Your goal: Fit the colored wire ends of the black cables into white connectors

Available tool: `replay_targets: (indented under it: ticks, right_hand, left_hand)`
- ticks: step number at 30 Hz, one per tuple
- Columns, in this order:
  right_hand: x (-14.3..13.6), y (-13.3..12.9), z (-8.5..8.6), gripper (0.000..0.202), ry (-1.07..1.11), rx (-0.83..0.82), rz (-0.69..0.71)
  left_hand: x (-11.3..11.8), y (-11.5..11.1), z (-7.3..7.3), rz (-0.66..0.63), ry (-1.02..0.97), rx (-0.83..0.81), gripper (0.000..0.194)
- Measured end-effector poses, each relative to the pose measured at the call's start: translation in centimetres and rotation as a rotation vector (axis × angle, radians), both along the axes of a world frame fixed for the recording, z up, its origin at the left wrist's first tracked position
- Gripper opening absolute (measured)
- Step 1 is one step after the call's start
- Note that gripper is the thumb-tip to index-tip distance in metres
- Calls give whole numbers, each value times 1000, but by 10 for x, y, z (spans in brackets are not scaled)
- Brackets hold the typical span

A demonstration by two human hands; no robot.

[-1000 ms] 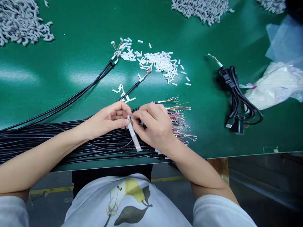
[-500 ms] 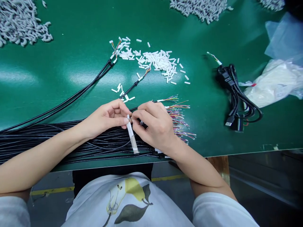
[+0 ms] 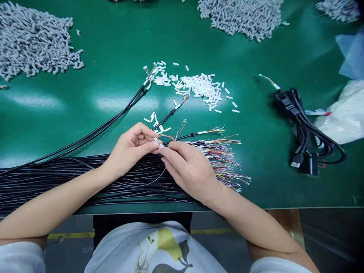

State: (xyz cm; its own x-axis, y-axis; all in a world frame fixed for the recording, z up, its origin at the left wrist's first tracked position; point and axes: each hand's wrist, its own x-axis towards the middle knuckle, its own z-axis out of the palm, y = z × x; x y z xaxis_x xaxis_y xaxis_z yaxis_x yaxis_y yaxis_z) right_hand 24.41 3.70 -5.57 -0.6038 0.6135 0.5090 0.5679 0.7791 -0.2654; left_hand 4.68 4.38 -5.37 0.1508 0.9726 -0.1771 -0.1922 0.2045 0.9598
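My left hand (image 3: 133, 149) is closed, thumb and index finger pinching a small white connector (image 3: 156, 140). My right hand (image 3: 193, 168) is closed in a pinch against it; its fingertips hold what looks like a thin wire, mostly hidden by the fingers. Thin coloured wires (image 3: 167, 136) arc between the two hands, and a few loose ends (image 3: 181, 128) stick up behind my right fingers. Beneath both hands lies a thick bundle of black cables (image 3: 85, 182). Its stripped coloured wire ends (image 3: 227, 163) fan out to the right of my right hand.
Loose white connectors (image 3: 200, 85) are heaped beyond my hands, near finished-looking cable ends (image 3: 146, 84). Grey curved parts (image 3: 36, 45) form piles at the back. A coiled black cable with a USB plug (image 3: 297, 125) and a white plastic bag (image 3: 344, 113) lie right on the green table (image 3: 119, 34).
The pale strip that hung below my fingers no longer shows. My fingertips have drawn together around the white connector, and coloured wires now show between the hands. The view has shifted.
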Motion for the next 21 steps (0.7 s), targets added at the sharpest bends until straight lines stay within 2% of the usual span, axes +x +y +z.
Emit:
replay_targets:
  ticks: [3, 6, 8, 11, 16, 21]
  right_hand:
    - [1, 2, -2, 20, 65, -2, 26]
    - [2, 3, -1, 21, 149, -59, 60]
    - [2, 3, 0, 23, 218, -113, 84]
    - [2, 3, 0, 26, 290, -167, 114]
    - [2, 3, -3, 29, 312, -169, 126]
    - [4, 8, -3, 26, 376, -287, 185]
  left_hand:
    - [-2, -1, -1, -32, -37, 5, 17]
    - [-4, -2, 0, -75, -30, 34, 27]
    - [-5, -2, 2, -80, -6, 45, 27]
    - [-5, -3, 4, -38, 21, 58, 19]
    - [-4, -3, 5, 20, 80, 57, 19]
    - [-3, -3, 5, 52, 102, 22, 21]
